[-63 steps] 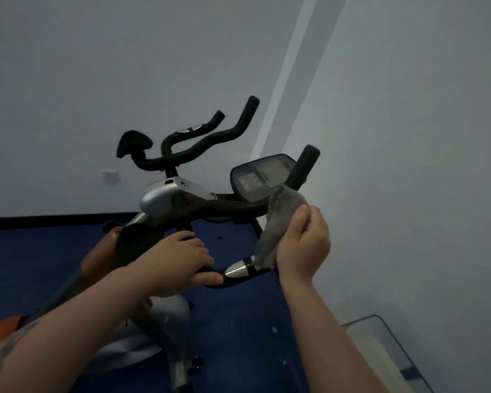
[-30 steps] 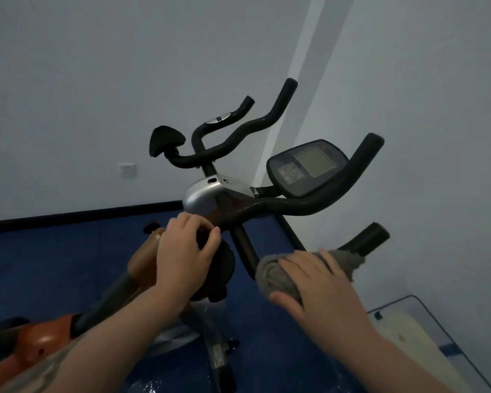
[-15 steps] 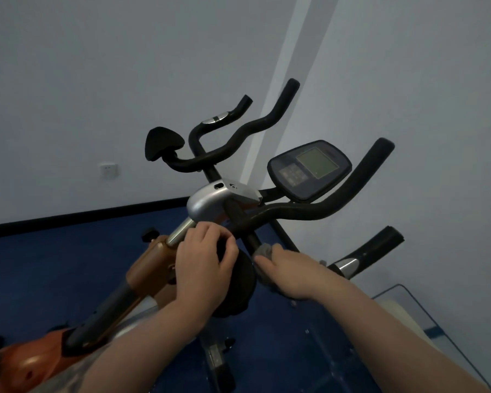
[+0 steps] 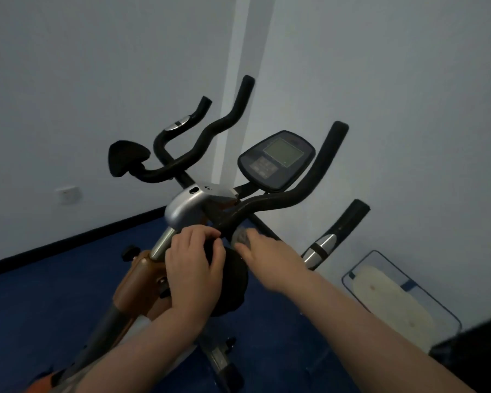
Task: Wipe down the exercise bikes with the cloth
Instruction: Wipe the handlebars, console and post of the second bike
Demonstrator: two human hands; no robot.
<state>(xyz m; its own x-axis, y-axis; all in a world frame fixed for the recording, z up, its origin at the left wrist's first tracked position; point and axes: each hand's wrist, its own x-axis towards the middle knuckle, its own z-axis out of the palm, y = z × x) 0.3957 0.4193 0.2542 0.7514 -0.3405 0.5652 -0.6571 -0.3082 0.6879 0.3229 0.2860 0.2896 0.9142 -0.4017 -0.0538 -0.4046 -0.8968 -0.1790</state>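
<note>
Right hand (image 4: pixel 270 259) presses a grey cloth (image 4: pixel 240 236) against the black handlebar (image 4: pixel 270 201) stem of the exercise bike (image 4: pixel 187 208), fingers curled over the cloth. Left hand (image 4: pixel 194 268) grips a black padded part (image 4: pixel 233 282) just below the silver clamp, under the console (image 4: pixel 277 160).

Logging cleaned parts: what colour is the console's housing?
Dark navy-grey oval console housing, greenish-grey screen; head view.

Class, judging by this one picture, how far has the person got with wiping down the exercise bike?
Done: nothing can be confirmed; no surface shows a clear wiped mark. In hand: the right hand presses the grey cloth against the handlebar stem, while the left hand steadies a black pad. Left, probably: the console, the upper handlebars and the second bike.
</note>
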